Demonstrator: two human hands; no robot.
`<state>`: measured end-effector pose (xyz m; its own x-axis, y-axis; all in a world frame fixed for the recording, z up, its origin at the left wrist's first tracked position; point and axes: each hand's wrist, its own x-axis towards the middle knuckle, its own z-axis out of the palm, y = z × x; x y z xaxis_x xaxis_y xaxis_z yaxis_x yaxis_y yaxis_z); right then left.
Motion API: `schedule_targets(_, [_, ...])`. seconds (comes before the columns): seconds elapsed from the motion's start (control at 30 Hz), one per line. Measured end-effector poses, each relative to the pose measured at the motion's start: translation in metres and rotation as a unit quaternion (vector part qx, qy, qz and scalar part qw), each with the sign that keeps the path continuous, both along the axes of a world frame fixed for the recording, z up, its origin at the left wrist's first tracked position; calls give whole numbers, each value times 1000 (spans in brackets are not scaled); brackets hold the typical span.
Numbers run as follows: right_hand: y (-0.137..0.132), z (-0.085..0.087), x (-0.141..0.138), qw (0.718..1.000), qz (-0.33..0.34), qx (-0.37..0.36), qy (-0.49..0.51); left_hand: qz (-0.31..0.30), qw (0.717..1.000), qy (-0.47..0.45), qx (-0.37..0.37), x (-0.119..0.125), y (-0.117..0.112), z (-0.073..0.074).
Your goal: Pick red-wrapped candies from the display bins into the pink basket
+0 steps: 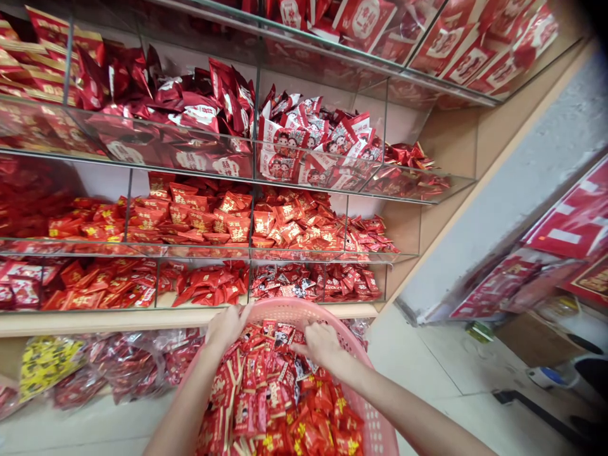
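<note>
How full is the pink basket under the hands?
Full: red packets are heaped to the rim of the pink basket, and the left hand and right hand lie on top of the heap.

Tiered glass shelves (304,174) with glass dividers fill the wall ahead, stocked with red-wrapped sweets (285,221). Below them runs a pale wooden ledge (95,322), and clear plastic sacks (123,364) lie under it (one holds yellow packets). The floor (427,361) is pale tile. A tan wooden side panel (456,145) closes the shelving on the right, beside a grey wall (536,183). Farther right stands another display of red goods (570,221), with a cardboard box (532,335) below. The light is bright and even.
</note>
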<state>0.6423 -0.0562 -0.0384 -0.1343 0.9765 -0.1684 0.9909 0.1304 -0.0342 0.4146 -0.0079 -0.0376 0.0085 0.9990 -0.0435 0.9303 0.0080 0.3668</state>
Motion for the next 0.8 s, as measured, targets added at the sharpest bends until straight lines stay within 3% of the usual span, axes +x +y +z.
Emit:
schedule_targets(0.13, [17,27,8,997,35,70,10,-6,1000,5,8,0,0,-1])
schedule_targets(0.3, [74,49,16,989,20,141,31,4,1000,4,1,0,0,-2])
schedule_targets(0.5, [126,34,7,996,-16,82,-17,-4,1000,16,8,0,0,-2])
schedule_targets(0.67, [139,17,-2,997,-52,43,-45,-6,1000,19,8,0,-1,-2])
schedule_targets(0.8, [143,15,-8,994,-73,50,-60,-3,1000,16,5,0,0,-2])
